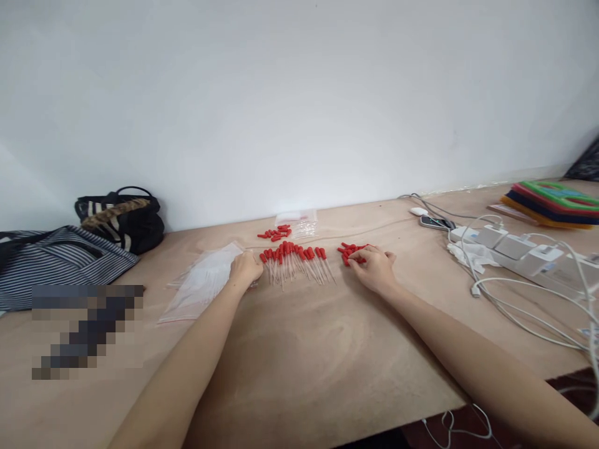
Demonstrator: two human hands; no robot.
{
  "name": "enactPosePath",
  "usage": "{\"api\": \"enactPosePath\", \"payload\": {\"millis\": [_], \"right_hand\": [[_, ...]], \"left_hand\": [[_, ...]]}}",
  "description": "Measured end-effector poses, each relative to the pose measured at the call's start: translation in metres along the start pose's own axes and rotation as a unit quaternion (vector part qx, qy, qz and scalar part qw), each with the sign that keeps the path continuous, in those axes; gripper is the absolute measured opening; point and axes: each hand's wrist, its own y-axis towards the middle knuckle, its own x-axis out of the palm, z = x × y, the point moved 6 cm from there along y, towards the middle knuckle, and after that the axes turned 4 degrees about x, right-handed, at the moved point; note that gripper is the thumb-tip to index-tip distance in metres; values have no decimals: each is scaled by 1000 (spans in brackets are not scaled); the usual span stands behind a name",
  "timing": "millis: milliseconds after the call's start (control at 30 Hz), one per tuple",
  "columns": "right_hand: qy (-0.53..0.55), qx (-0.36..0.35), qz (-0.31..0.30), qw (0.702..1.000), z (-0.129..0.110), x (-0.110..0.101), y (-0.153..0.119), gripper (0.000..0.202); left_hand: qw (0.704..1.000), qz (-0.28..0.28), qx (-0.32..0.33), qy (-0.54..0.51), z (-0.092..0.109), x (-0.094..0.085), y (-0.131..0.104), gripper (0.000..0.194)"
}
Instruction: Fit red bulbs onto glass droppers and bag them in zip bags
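Note:
Several thin clear droppers with red bulbs (pixel 310 253) lie fanned out in a row on the wooden table, bulbs toward the wall. My left hand (pixel 246 270) is closed at the row's left end, beside a clear plastic bag (pixel 204 284) of thin clear tubes; what its fingers hold is hidden. My right hand (pixel 373 268) rests at a pile of loose red bulbs (pixel 346 253), fingers bent together on the pile; whatever is between them is too small to name. Another small group of red bulbs (pixel 276 233) lies behind the row, near a second clear bag (pixel 304 224).
On the left are a striped bag (pixel 79 262) and a black bag (pixel 140 224). White chargers on a power strip (pixel 528 255) with loose cables, a tissue (pixel 475 254) and stacked coloured trays (pixel 552 202) occupy the right side. The wooden table (pixel 299 362) ends at a front edge.

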Motion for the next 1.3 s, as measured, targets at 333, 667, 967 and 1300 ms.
{"api": "enactPosePath", "payload": {"millis": [333, 667, 967, 1300], "right_hand": [[-73, 14, 10, 997, 20, 3, 14, 21], [-112, 9, 17, 994, 9, 10, 14, 26], [-141, -1, 5, 990, 8, 20, 12, 25], [-52, -83, 71, 993, -22, 0, -6, 23]], "left_hand": [[999, -22, -6, 28, 2, 4, 6, 27], [999, -1, 49, 9, 13, -27, -18, 26], [878, 125, 414, -204, 43, -33, -116, 20], [807, 228, 495, -227, 47, -38, -140, 20]]}}
